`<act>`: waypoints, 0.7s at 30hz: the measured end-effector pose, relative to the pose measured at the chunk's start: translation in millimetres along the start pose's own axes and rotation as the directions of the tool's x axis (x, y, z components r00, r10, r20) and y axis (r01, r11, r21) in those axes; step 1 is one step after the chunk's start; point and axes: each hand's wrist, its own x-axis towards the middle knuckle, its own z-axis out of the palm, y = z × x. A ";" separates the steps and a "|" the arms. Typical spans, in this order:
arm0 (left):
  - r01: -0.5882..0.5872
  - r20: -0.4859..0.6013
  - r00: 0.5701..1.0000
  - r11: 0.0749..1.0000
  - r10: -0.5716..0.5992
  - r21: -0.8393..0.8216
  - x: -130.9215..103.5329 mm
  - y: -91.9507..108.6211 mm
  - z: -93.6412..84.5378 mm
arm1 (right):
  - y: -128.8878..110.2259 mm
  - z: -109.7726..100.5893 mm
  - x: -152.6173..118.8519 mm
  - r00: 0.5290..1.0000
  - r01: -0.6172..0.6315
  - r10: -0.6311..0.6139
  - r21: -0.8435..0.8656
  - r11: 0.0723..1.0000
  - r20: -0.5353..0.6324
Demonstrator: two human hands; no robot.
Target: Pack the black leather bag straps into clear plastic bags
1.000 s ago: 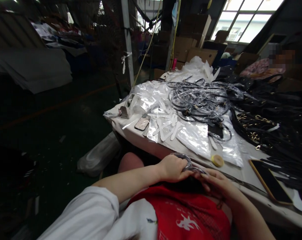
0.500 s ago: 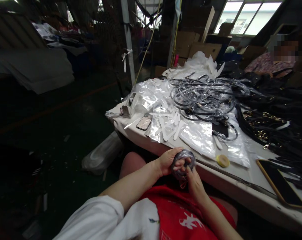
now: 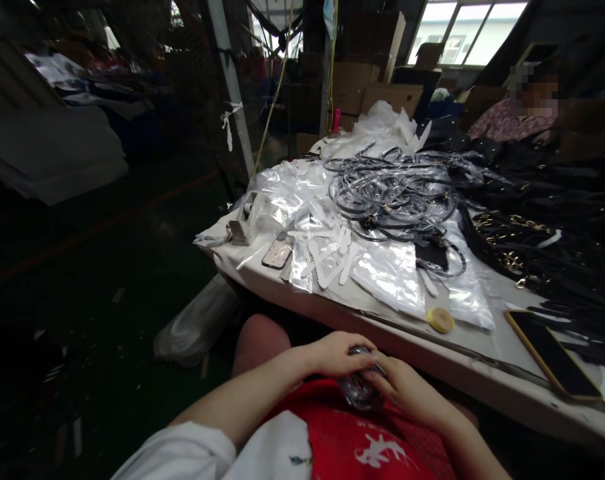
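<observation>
A coiled dark strap in clear plastic (image 3: pixel 361 392) is held over my lap, in front of the red apron. My left hand (image 3: pixel 339 355) wraps over its top from the left. From the right, my right hand (image 3: pixel 399 381) grips the same coil, and the fingers of both hands meet on it. Parts of the coil are hidden beneath my fingers.
On the table (image 3: pixel 292 297) lie plastic-wrapped straps (image 3: pixel 397 193), clear bags (image 3: pixel 392 273), white serrated pieces (image 3: pixel 327 267), yellow tape (image 3: pixel 440 320), a small phone (image 3: pixel 277 251) and a larger phone (image 3: pixel 555 357). Black straps with gold clips (image 3: pixel 512 247) lie right; a person (image 3: pixel 517 120) sits beyond.
Both hands have lowered toward my lap with the coil. Its ring opening no longer shows, as my fingers now cover the top. The view has shifted slightly right.
</observation>
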 end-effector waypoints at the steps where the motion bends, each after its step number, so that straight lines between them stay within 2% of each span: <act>1: -0.006 0.040 0.999 1.000 0.005 0.023 -0.7 2.2 2.4 | -1.0 -1.9 -0.4 1.000 -0.006 0.006 0.014 1.000 0.010; 2: -0.008 0.028 1.000 1.000 0.008 0.013 -0.5 4.5 5.4 | -1.0 -3.2 0.3 1.000 -0.011 0.011 0.037 0.999 0.002; 6: -0.020 -0.180 0.984 0.985 -0.012 -0.172 5.4 9.5 16.5 | 6.4 -3.6 8.0 1.000 -0.013 0.016 0.150 0.989 -0.019; 8: -0.022 -0.209 0.977 0.958 -0.041 -0.287 6.5 9.3 16.5 | 9.8 -3.0 11.2 1.000 -0.020 0.022 0.215 0.976 -0.010; 9: -0.002 -0.178 0.982 0.936 -0.065 -0.352 5.4 9.1 14.2 | 10.3 -3.1 12.3 1.000 -0.026 0.026 0.257 0.966 0.002; 10: 0.043 -0.101 0.990 0.906 -0.094 -0.421 3.3 9.1 10.6 | 9.7 -3.7 13.2 0.999 -0.033 0.024 0.305 0.952 0.032; 11: 0.112 0.021 0.993 0.869 -0.116 -0.481 0.1 9.1 5.9 | 8.2 -4.4 14.2 0.996 -0.039 0.011 0.351 0.936 0.083; 12: 0.197 0.170 0.977 0.831 -0.126 -0.521 -3.7 9.3 0.8 | 5.9 -5.1 15.4 0.988 -0.044 -0.017 0.393 0.919 0.151; 14: 0.355 0.425 0.898 0.764 -0.117 -0.538 -11.7 9.1 -8.4 | 0.2 -5.8 19.3 0.954 -0.046 -0.093 0.445 0.894 0.285; 15: 0.399 0.482 0.868 0.742 -0.117 -0.539 -15.2 8.4 -11.3 | -2.5 -5.8 22.6 0.933 -0.043 -0.124 0.449 0.893 0.337; 16: 0.414 0.478 0.868 0.728 -0.134 -0.546 -18.0 7.2 -12.8 | -4.8 -5.7 27.0 0.919 -0.037 -0.139 0.432 0.901 0.368; 17: 0.406 0.422 0.890 0.721 -0.172 -0.561 -19.9 5.5 -13.1 | -6.5 -6.1 32.9 0.917 -0.024 -0.130 0.379 0.925 0.376; 19: 0.353 0.222 0.936 0.738 -0.274 -0.575 -21.8 1.2 -11.4 | -9.2 -10.2 49.4 0.940 0.004 -0.069 0.191 0.982 0.334; 21: 0.297 -0.008 0.933 0.783 -0.360 -0.547 -22.9 -2.4 -10.6 | -12.1 -20.1 72.7 0.973 0.016 -0.014 -0.005 1.000 0.231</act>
